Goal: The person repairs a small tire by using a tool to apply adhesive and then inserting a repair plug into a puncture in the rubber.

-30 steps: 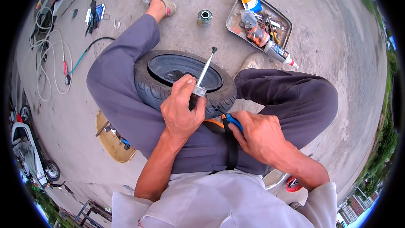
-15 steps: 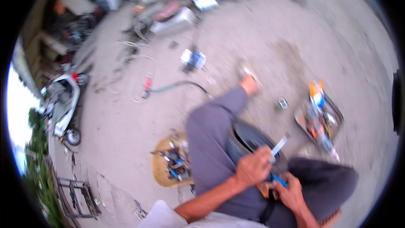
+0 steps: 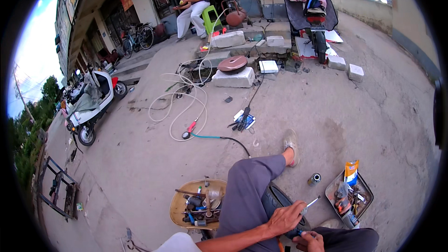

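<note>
Two scooters: white one (image 3: 91,107) at left, dark one (image 3: 315,23) far ahead. One black tyre (image 3: 275,200) across lap, beside raised knee. Two trays: tan tray (image 3: 179,205) piled with tools; grey tray (image 3: 361,189) with orange tube, cans. One small can (image 3: 315,178) on ground. Left hand (image 3: 284,218) fingers curled round metal rod tool (image 3: 311,202) on tyre. Right hand (image 3: 309,241) pinching blue-handled tool (image 3: 298,233).

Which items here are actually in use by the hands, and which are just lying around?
In use:
- left hand, grip on a metal rod tool
- right hand with a blue-handled tool
- black tyre on the lap

Lying about:
- tan tray of tools
- metal tray with an orange tube
- small metal can
- white hose
- white scooter
</note>
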Available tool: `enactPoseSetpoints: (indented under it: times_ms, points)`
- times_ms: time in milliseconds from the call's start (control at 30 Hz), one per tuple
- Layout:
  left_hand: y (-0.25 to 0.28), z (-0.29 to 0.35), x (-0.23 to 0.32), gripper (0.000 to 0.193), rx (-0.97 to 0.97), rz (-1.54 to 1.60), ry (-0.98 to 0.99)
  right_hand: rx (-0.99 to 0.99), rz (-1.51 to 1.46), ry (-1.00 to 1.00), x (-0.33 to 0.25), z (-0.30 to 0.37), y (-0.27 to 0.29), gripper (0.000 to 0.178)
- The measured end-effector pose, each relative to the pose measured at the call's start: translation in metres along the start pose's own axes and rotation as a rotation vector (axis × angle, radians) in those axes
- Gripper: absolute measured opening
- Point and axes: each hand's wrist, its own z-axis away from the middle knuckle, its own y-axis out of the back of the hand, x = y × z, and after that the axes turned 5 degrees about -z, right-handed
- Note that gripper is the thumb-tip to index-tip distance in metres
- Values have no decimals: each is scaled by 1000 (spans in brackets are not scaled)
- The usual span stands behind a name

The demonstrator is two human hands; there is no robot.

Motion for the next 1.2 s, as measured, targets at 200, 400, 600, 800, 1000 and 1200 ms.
enactPoseSetpoints:
  times_ms: [200,400,600,800,1000,1200]
  points:
    - [-2,-6,-9,40,-88,-5,6,61,40,-52,13,1,10,29]
    - [-1,-6,-13,38,-112,-99,65,127,-103,-209,21,-13,28,51]
    - [-5,-10,-12,36,-41,-47,50,146,-59,-314,20,-16,11,62]
    - [-7,-4,-13,40,-67,-57,95,130,-525,-238,109,-79,39,71]
    - [-27,7,-10,32,28,-214,101,200,-578,-203,94,-95,24,65]
    - [-8,11,-6,33,88,-366,62,196,-597,-196,90,-101,19,60]
